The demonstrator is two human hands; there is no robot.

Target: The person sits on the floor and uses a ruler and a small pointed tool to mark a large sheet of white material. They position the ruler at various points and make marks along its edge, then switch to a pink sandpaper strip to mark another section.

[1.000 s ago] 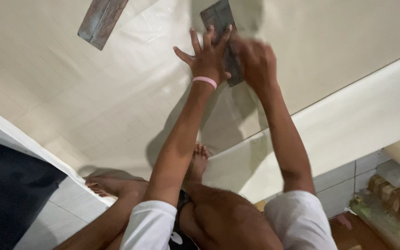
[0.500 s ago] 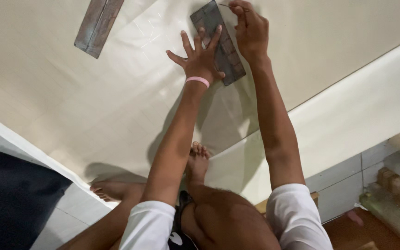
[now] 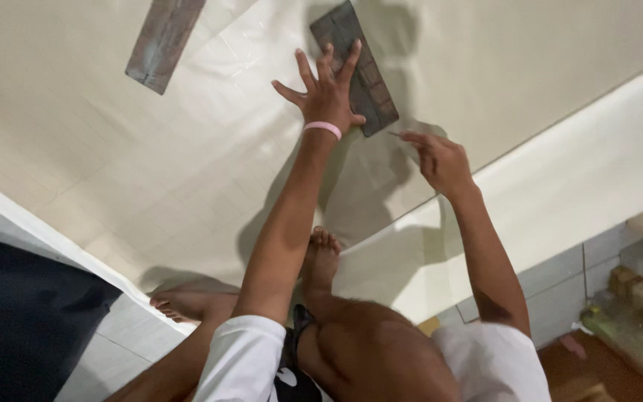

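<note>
Left hand [image 3: 330, 100] presses a dark slab [image 3: 354, 65] onto cream sheet [image 3: 113, 149]; right hand [image 3: 440, 160] hovers nearby.

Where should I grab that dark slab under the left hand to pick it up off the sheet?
Probably by its two long edges near the far end. The slab lies flat on the pale sheet, long and narrow, running away from you. The left hand covers its near half, so the far half is bare. Come from above, with fingers and thumb on opposite long edges. The right hand is off it, at the near end.

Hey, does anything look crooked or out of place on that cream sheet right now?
Nothing looks damaged or spilled. The two dark slabs lie at different slants on the cream sheet, which shows fold creases. The left hand presses one slab.
</note>
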